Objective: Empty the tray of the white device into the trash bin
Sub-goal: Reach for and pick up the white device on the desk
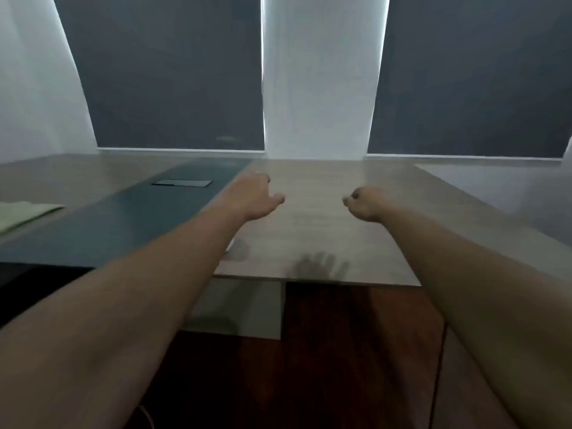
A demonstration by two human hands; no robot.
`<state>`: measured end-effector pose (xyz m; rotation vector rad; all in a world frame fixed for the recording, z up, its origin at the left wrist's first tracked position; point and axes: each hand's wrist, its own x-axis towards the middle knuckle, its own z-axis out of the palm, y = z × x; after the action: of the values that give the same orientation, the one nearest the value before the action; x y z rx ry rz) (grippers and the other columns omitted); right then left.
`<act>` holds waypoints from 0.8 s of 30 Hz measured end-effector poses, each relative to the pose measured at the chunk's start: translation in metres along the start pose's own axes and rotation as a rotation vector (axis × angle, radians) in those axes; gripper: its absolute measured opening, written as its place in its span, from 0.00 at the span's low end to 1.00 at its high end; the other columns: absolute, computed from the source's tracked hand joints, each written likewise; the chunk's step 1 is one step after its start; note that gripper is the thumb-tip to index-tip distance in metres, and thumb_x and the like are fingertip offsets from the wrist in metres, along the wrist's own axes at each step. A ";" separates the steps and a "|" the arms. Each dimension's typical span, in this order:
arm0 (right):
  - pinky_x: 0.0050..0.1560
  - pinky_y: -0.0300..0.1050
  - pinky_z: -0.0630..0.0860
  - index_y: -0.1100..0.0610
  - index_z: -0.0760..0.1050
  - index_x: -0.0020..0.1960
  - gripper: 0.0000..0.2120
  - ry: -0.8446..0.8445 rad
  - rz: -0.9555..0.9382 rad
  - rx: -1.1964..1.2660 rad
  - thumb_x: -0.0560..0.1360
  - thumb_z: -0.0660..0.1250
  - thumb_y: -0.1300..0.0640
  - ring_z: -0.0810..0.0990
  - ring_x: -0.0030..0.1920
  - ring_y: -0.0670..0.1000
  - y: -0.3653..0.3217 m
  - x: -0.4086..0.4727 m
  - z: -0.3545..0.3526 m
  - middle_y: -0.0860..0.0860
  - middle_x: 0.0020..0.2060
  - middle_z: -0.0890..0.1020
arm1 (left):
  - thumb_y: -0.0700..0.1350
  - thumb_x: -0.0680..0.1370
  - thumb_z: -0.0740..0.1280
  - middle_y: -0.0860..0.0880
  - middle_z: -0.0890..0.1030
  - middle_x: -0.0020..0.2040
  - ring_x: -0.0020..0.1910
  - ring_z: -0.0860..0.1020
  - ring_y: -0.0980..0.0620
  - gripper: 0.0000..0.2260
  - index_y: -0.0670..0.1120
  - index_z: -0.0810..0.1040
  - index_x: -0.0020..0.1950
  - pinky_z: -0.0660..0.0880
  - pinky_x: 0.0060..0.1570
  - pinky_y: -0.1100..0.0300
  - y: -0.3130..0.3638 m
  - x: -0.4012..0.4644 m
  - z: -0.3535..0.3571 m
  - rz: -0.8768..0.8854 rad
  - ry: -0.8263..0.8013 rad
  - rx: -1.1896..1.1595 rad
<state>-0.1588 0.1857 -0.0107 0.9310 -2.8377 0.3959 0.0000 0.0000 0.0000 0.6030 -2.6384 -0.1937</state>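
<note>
Both of my arms reach forward over a light wooden table (309,230). My left hand (252,196) hangs above the table's middle, palm down, fingers loosely curled and a little apart, holding nothing. My right hand (366,202) is level with it to the right, its fingers curled into a loose fist with nothing in them. Neither the white device, its tray nor a trash bin is in view. The picture is blurred.
A dark blue-grey strip (123,221) with a flat black panel (182,183) runs along the table's left half. A pale green sheet (21,213) lies at the far left. Dark window blinds (173,72) hang behind. Below the table's near edge is dark red-brown floor (325,351).
</note>
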 end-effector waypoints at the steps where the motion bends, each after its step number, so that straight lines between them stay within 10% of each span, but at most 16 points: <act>1: 0.64 0.50 0.70 0.64 0.76 0.63 0.25 -0.006 0.002 0.001 0.80 0.53 0.47 0.73 0.65 0.62 0.001 -0.007 0.000 0.62 0.65 0.77 | 0.58 0.76 0.62 0.41 0.70 0.71 0.69 0.68 0.41 0.29 0.41 0.68 0.71 0.67 0.67 0.51 -0.004 -0.008 -0.003 -0.013 0.003 0.031; 14: 0.57 0.48 0.70 0.57 0.77 0.63 0.22 0.017 -0.037 0.198 0.79 0.56 0.45 0.75 0.63 0.59 0.019 -0.015 0.039 0.57 0.62 0.80 | 0.57 0.68 0.74 0.37 0.66 0.69 0.65 0.70 0.36 0.38 0.54 0.61 0.74 0.68 0.63 0.49 -0.090 -0.040 0.066 -0.553 0.094 -0.308; 20: 0.53 0.45 0.72 0.55 0.79 0.58 0.17 0.151 -0.134 0.374 0.78 0.59 0.48 0.78 0.58 0.54 0.007 -0.010 0.059 0.53 0.57 0.83 | 0.50 0.71 0.73 0.40 0.73 0.60 0.55 0.76 0.38 0.27 0.51 0.68 0.67 0.71 0.54 0.52 -0.094 -0.037 0.079 -0.566 0.275 -0.441; 24: 0.44 0.41 0.71 0.54 0.82 0.52 0.15 0.104 -0.189 0.484 0.77 0.61 0.47 0.79 0.45 0.48 -0.024 -0.016 0.067 0.51 0.47 0.85 | 0.51 0.75 0.64 0.44 0.78 0.57 0.47 0.74 0.44 0.19 0.51 0.69 0.65 0.70 0.32 0.62 -0.081 -0.036 0.080 -0.623 0.341 -0.761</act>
<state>-0.1341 0.1567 -0.0733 1.2017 -2.5712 1.1005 0.0255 -0.0538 -0.1034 1.0264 -1.7719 -1.0992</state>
